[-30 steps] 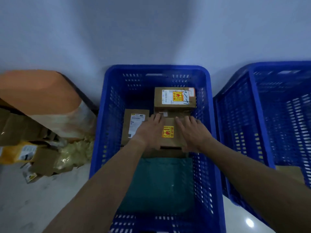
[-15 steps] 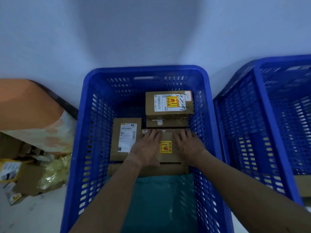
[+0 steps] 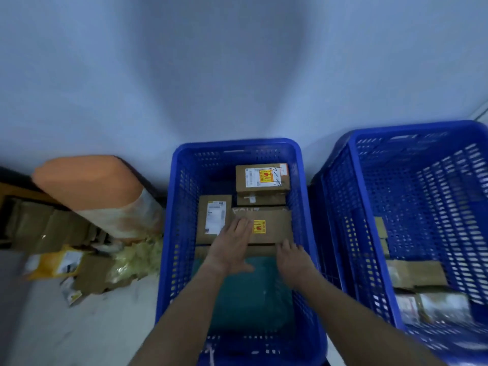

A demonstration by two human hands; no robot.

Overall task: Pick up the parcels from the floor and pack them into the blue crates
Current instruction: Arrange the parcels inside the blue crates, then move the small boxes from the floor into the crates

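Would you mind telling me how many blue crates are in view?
2: the middle crate, against the wall, where both hands are reaching in, and a second crate directly to its right. More may sit outside the picture.

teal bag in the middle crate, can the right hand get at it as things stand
Probably yes. The right hand is open and empty, hovering just over the teal bag. No parcel lies on the bag's near part, and the crate is open on top.
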